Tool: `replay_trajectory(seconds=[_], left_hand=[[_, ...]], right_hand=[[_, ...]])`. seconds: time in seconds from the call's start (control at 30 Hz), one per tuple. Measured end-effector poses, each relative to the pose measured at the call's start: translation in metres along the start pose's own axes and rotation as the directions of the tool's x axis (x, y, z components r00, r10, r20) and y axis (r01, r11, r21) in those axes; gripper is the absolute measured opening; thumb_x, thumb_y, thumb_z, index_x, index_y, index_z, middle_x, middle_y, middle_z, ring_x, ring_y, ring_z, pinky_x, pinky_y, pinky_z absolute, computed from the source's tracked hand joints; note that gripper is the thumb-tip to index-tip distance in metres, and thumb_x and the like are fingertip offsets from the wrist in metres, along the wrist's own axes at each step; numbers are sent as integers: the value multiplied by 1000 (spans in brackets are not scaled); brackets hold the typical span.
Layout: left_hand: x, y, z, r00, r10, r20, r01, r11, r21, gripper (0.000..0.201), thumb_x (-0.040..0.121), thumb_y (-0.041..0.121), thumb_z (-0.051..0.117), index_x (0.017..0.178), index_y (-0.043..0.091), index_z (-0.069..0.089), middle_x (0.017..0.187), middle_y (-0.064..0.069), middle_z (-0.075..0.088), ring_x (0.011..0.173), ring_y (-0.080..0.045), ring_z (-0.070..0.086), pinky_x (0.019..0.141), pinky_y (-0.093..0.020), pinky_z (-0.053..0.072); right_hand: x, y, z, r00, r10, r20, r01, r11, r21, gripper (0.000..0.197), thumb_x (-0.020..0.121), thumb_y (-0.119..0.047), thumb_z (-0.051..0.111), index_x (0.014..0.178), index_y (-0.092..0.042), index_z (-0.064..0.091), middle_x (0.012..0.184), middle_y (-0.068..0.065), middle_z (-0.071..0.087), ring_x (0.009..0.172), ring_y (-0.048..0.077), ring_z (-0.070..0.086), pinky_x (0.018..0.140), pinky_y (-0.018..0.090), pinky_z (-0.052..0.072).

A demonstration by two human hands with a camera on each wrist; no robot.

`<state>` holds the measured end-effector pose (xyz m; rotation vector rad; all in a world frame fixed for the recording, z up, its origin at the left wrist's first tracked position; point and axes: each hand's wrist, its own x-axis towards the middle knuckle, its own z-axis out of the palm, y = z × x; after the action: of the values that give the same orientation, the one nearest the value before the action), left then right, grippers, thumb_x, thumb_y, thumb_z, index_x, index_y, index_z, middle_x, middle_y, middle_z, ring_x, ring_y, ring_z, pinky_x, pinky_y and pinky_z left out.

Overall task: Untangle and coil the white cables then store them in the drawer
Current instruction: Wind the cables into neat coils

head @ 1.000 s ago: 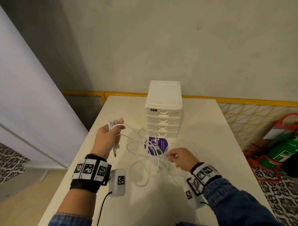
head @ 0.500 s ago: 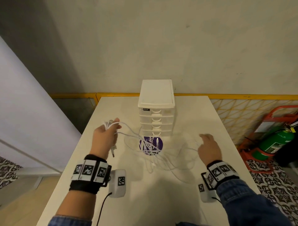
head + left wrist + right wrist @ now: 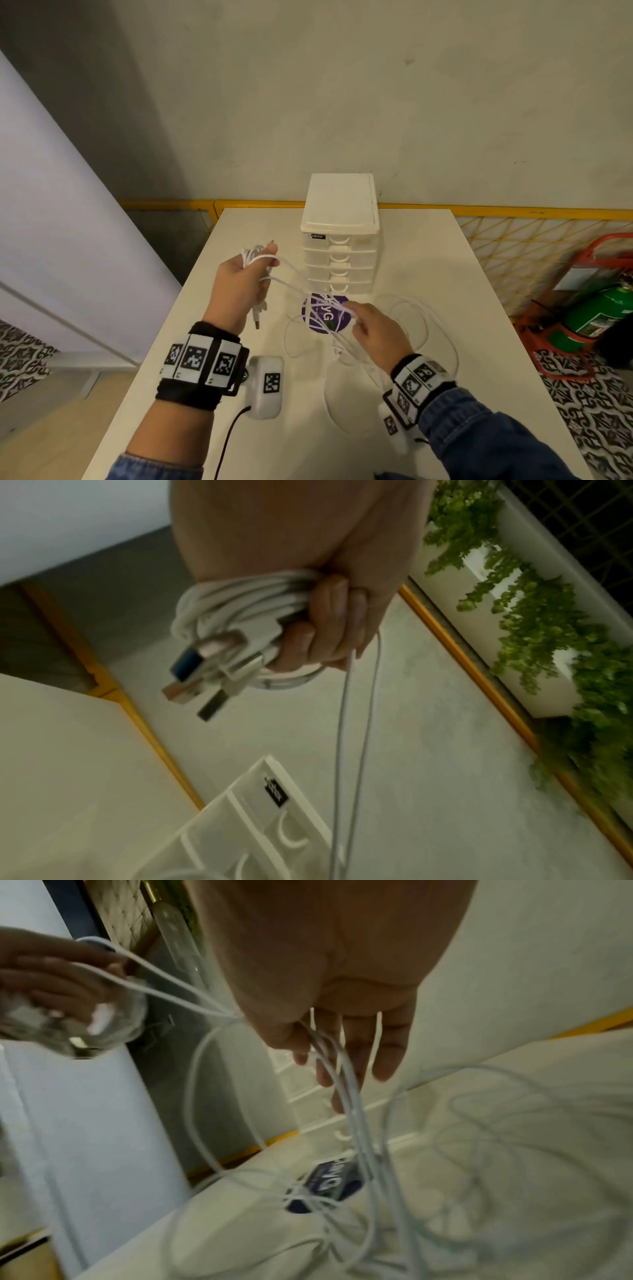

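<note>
Up above the white counter [image 3: 404, 260], the left hand [image 3: 239, 287] is raised with its fingers curled tight round a coiled bundle [image 3: 240, 607] of white cable, and the left wrist view shows several USB plugs [image 3: 202, 674] sticking out of that bundle past the fingertips. From this fist a pair of white strands [image 3: 291, 277] run down and to the right, across to the right hand [image 3: 376, 332], which hangs lower and nearer the counter. The right wrist view shows the right hand's fingers [image 3: 390, 1053] fairly straight and pointing down, with the strands passing between them and along the thumb side; whether the thumb is pinching them is hard to tell through the blur. Below and beside the right hand, the rest of the white cables [image 3: 411, 329] lie in loose, overlapping loops on the counter, partly covering a round purple sticker [image 3: 325, 313]. Just behind the sticker stands a small white drawer unit [image 3: 339, 236] with its drawers all pushed in, at the far middle of the counter. A green cylinder [image 3: 596, 315] in a red stand sits on the patterned floor to the right, and both wrists wear bands with black-and-white markers
</note>
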<state>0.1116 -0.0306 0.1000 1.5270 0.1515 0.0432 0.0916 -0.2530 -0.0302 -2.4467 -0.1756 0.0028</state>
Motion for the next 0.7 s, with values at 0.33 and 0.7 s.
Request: replay_trajectory(seconds=[0.33, 0.7], left_hand=[[16, -17, -29, 986, -77, -146, 102, 979, 176, 28, 86, 32, 64, 80, 5, 64, 52, -2, 46, 39, -10, 37, 48, -25, 32], [6, -37, -28, 926, -312, 211, 169, 846, 506, 41, 77, 46, 69, 79, 6, 67, 48, -1, 42, 41, -13, 34, 45, -23, 32]], right_hand=[[-2, 34, -54, 945, 244, -219, -87, 831, 549, 32, 94, -8, 42, 111, -26, 63, 90, -2, 66, 71, 15, 61, 69, 11, 45], [1, 6, -67, 991, 133, -17, -121, 941, 317, 37, 74, 12, 55, 81, -23, 64, 92, 1, 63, 89, 9, 57, 81, 16, 44]])
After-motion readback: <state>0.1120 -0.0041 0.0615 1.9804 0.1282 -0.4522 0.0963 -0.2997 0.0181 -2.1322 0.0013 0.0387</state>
